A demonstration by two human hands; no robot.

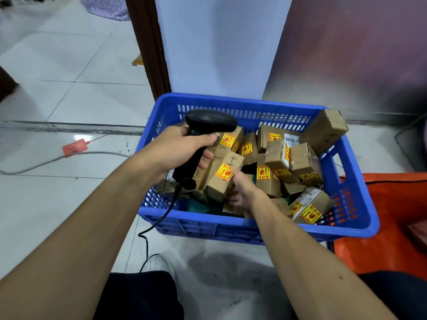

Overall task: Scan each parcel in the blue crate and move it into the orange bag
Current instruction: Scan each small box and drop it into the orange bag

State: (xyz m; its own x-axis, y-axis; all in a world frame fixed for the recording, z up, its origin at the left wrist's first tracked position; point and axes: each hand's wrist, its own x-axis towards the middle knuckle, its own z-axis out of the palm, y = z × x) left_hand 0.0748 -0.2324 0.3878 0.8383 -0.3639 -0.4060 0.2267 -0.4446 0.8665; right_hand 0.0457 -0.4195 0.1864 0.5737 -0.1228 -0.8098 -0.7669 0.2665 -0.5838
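Observation:
A blue crate (254, 229) on the floor holds several small cardboard parcels with yellow and red stickers. My left hand (175, 146) grips a black barcode scanner (203, 139) above the crate's left side, its head pointing right over the parcels. My right hand (242, 192) reaches into the crate and holds a tilted parcel (221, 179) from below, thumb against its stickered side. The orange bag (392, 218) lies to the right of the crate.
The scanner's black cable (159, 222) hangs down over the crate's front left corner to the floor. A grey cable and a red tag (75, 147) lie on the tiles at left. A white wall and a dark door frame (150, 47) stand behind the crate. My knees are at the bottom.

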